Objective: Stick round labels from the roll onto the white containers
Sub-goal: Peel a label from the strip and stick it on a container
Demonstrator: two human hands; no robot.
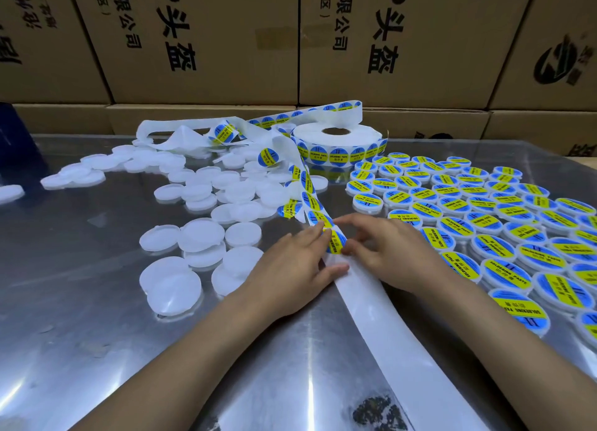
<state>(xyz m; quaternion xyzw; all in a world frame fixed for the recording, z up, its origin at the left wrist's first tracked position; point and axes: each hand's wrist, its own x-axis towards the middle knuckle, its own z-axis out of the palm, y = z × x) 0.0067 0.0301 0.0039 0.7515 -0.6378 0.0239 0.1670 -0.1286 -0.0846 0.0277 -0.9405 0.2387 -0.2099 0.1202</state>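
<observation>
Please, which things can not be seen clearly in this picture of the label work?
- Head view, label: whether it is already peeled from the backing strip; the right hand and left hand fingers cover its edges.
- Small print on the labelled containers: too small and blurred beyond "SOLDERING PASTE".
- Dark blue object: cut off by the left edge.
- Plain white containers: whether there is anything inside cannot be seen.

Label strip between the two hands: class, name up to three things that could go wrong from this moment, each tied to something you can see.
1. The label at the strip's peeling edge, pinched by the left hand and right hand, might crease or stick to a finger.
2. The twisted label strip could snag as it feeds from the roll.
3. The unlabelled containers overlap in a loose pile, so one may slide when pressed.
</observation>
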